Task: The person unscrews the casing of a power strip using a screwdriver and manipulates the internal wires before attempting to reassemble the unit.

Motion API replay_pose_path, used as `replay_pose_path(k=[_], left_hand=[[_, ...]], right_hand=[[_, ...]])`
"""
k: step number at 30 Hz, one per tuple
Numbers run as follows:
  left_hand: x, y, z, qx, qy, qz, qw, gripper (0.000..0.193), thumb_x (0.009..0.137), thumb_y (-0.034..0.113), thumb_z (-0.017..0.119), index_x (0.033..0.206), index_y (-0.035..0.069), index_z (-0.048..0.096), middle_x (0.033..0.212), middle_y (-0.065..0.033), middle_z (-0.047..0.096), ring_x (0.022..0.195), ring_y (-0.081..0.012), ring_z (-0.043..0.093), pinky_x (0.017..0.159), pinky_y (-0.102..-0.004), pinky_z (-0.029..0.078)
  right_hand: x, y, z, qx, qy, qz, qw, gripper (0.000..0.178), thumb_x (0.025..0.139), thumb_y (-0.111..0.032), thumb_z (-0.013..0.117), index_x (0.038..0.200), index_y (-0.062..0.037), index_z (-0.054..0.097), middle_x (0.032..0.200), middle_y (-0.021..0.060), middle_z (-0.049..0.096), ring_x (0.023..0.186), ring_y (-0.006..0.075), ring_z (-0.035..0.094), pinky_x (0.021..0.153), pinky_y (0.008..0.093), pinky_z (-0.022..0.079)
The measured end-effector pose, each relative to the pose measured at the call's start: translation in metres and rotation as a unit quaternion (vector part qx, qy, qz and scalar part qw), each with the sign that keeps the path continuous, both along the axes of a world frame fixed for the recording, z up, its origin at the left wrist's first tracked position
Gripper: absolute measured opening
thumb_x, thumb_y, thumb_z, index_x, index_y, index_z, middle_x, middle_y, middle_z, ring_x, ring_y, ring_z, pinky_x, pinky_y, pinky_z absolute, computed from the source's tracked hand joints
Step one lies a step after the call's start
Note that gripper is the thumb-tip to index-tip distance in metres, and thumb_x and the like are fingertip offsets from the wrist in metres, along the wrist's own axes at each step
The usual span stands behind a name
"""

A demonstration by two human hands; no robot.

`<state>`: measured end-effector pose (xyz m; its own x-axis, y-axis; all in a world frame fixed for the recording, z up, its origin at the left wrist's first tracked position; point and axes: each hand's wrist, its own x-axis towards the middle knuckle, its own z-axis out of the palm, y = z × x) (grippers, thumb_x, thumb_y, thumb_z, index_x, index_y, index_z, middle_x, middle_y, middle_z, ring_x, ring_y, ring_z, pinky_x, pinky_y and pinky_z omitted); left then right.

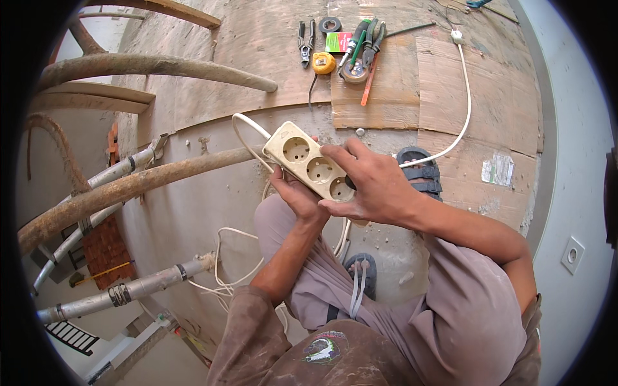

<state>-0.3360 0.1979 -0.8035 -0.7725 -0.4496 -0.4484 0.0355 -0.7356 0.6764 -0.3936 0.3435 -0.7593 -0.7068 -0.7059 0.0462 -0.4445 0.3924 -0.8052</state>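
Note:
A cream power strip with three round sockets in view is held tilted above my knees. My left hand grips it from below, the fingers hidden underneath. Over its right end lies my right hand, thumb at the near edge and fingers at the far edge, closed across it. A small dark thing shows between the right palm and the end socket; its kind cannot be made out. A white cable leaves the strip's far left end and loops down behind it.
Beyond lie pliers, black tape, a yellow tape measure and several hand tools on cardboard. A white plug with its cable lies far right. Poles cross on the left; a wall socket is at right.

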Motion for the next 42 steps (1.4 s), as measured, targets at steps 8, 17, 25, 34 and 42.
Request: replay_pose_path(k=[8,17,25,34,42], left_hand=[[0.004,-0.001,-0.005,-0.018,0.009,0.022,1.0,0.058,0.095,0.045,0.021,0.129,0.006,0.047,0.122,-0.0107,0.057,0.111,-0.0248,0.056,0.098,-0.0392,0.044],[0.011,-0.008,-0.002,0.008,0.144,-0.069,0.987,0.058,0.095,0.044,0.019,0.129,0.005,0.047,0.124,-0.0133,0.056,0.106,-0.0248,0.06,0.093,-0.039,0.051],[0.009,-0.006,-0.005,-0.016,0.054,-0.031,0.998,0.06,0.095,0.045,0.018,0.128,0.004,0.047,0.123,-0.0123,0.057,0.107,-0.0246,0.059,0.094,-0.0381,0.051],[0.01,-0.006,-0.008,-0.025,0.049,-0.041,0.998,0.06,0.096,0.044,0.018,0.128,0.005,0.049,0.122,-0.0123,0.058,0.109,-0.0255,0.059,0.095,-0.0401,0.05],[0.007,-0.002,-0.002,0.012,0.066,-0.038,0.997,0.058,0.097,0.045,0.02,0.126,0.005,0.05,0.118,-0.0119,0.061,0.106,-0.026,0.061,0.093,-0.0401,0.051]], right_hand=[[0.002,0.007,-0.001,-0.004,0.012,0.0,1.0,0.074,0.068,-0.038,0.079,0.128,-0.01,0.047,0.094,0.0141,0.05,0.071,0.0322,0.061,0.059,0.042,0.052],[0.007,0.004,0.008,-0.02,0.045,0.016,0.999,0.077,0.066,-0.041,0.081,0.128,-0.0086,0.049,0.092,0.0134,0.051,0.069,0.03,0.061,0.059,0.0393,0.052],[0.001,-0.004,0.012,0.006,0.03,0.015,0.999,0.077,0.066,-0.042,0.08,0.128,-0.0085,0.049,0.092,0.0142,0.051,0.069,0.0304,0.06,0.059,0.0404,0.052],[-0.001,-0.006,0.01,-0.001,0.023,0.021,1.0,0.081,0.067,-0.042,0.079,0.132,-0.0083,0.045,0.094,0.0153,0.051,0.072,0.0325,0.06,0.061,0.0418,0.052],[-0.001,-0.01,0.009,-0.003,0.03,0.018,0.999,0.082,0.066,-0.04,0.08,0.133,-0.0083,0.045,0.092,0.0141,0.051,0.071,0.0305,0.061,0.06,0.0403,0.052]])
